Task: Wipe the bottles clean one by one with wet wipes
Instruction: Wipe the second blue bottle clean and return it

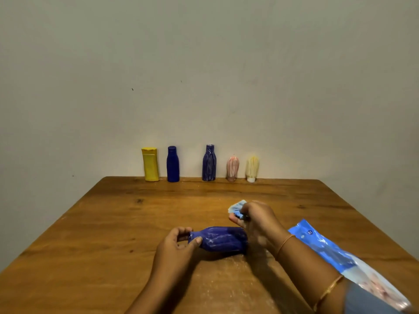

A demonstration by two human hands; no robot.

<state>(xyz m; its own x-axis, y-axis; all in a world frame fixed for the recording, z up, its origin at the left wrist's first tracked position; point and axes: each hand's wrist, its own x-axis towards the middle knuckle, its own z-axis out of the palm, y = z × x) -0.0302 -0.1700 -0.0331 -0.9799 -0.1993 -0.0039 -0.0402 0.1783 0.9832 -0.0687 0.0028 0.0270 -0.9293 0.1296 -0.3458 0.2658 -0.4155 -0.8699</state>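
1. At the far edge of the wooden table (90,245), against the wall, we see a yellow bottle (150,164) standing upright at the left end of a row.
2. Just beside it stands a plain dark blue bottle (173,164), also upright.
3. Nearer to us, the left hand (179,242) has its fingers curled round the neck end of a blue bottle (223,239), with the thumb on its shoulder.
4. That blue bottle lies on its side mid-table, neck to the left, with pale streaks on its body.
5. Back in the row stands a streaked blue bottle (209,163), marked with whitish lines.
6. Then come a pink streaked tube (232,169) and a cream streaked tube (252,168), each standing on its cap.
7. The right hand (256,219) pinches a crumpled wet wipe (237,206) in curled fingers, near the base end of the lying bottle. We cannot tell whether the hand touches the bottle.
8. Thin bangles (286,243) circle the right wrist.
9. A blue wipes pack (328,250) lies flat on the table's right side, partly under the right forearm.
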